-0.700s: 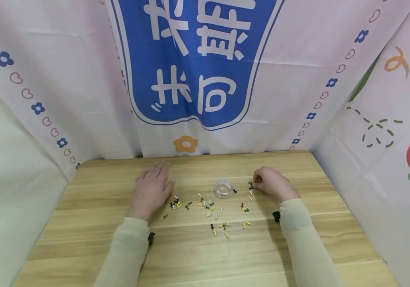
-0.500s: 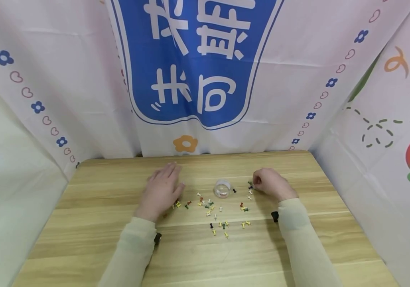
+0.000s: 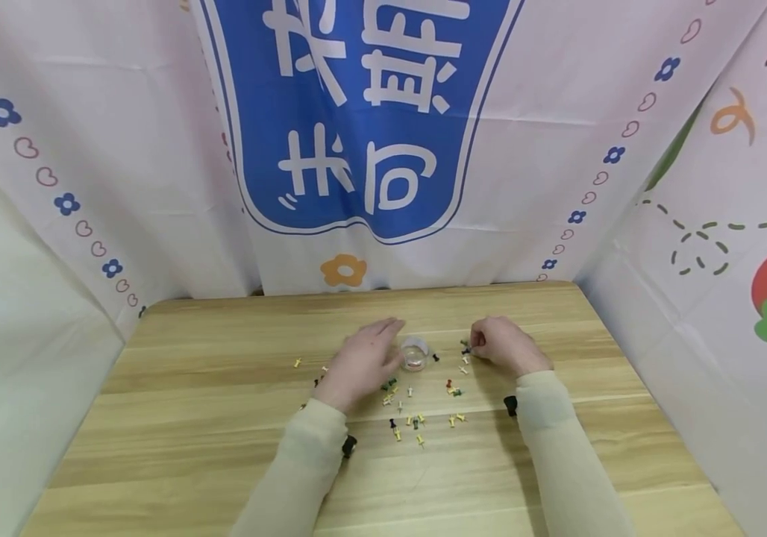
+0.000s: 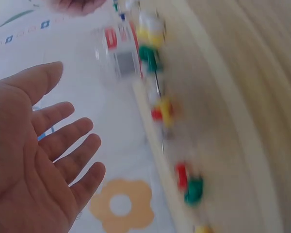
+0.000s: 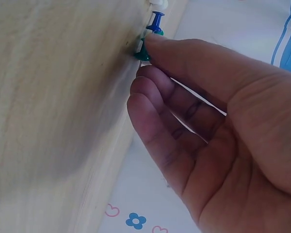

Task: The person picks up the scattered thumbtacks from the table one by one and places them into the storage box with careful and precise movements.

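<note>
My left hand (image 3: 365,365) is over the scattered push pins, its fingertips close to the left side of a small clear round tub (image 3: 415,356). In the left wrist view, the palm of that hand (image 4: 43,150) shows with the fingers loosely extended and nothing held. Right of the tub, my right hand (image 3: 507,347) is low over the table. In the right wrist view its thumb and fingertips pinch a green push pin (image 5: 142,53), partly hidden by the thumb. A blue push pin (image 5: 157,21) lies just beyond the thumb tip.
Yellow push pins (image 3: 420,440) and other coloured ones lie across the middle of the wooden table (image 3: 175,418). A yellow pin (image 3: 298,363) sits left of my left hand. Behind the table's back edge hangs a printed cloth (image 3: 524,171).
My left hand has swept right from the left side of the table to the tub, uncovering a yellow pin and covering others. The right hand has hardly moved.
</note>
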The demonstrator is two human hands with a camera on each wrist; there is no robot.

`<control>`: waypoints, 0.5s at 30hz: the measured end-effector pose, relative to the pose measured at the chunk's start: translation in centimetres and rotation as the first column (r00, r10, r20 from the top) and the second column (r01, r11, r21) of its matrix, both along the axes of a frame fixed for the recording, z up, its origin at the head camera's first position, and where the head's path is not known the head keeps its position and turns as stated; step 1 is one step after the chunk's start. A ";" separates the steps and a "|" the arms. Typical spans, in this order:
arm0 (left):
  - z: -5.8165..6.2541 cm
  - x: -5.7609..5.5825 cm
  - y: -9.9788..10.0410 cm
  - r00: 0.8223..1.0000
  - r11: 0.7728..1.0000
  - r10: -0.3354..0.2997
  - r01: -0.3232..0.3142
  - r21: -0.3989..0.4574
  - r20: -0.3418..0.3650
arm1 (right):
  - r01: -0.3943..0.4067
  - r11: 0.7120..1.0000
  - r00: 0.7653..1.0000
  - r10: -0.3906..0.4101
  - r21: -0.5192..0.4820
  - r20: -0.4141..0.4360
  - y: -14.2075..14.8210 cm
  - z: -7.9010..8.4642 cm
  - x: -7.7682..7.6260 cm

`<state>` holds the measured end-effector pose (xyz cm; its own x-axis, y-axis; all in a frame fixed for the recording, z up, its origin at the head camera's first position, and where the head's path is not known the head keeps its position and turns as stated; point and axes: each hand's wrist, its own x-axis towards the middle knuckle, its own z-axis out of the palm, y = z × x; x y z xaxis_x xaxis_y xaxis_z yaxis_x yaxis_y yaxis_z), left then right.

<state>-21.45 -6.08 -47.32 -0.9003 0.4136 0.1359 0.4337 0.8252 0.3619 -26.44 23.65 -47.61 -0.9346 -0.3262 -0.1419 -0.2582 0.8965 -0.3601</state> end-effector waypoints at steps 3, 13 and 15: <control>-0.3 -0.2 1.3 0.999 0.999 -0.012 0.010 0.046 0.044 | 0.013 1.000 1.000 -0.013 -0.004 0.008 0.0 0.0 0.0; -1.7 -1.0 3.1 0.991 0.996 -0.025 0.014 0.090 0.129 | 0.027 0.999 1.000 -0.026 -0.028 0.016 -0.1 0.1 0.2; -2.0 -1.3 3.1 0.988 0.993 -0.035 0.017 0.118 0.151 | 0.021 1.000 1.000 -0.021 -0.023 0.007 -0.1 0.2 0.1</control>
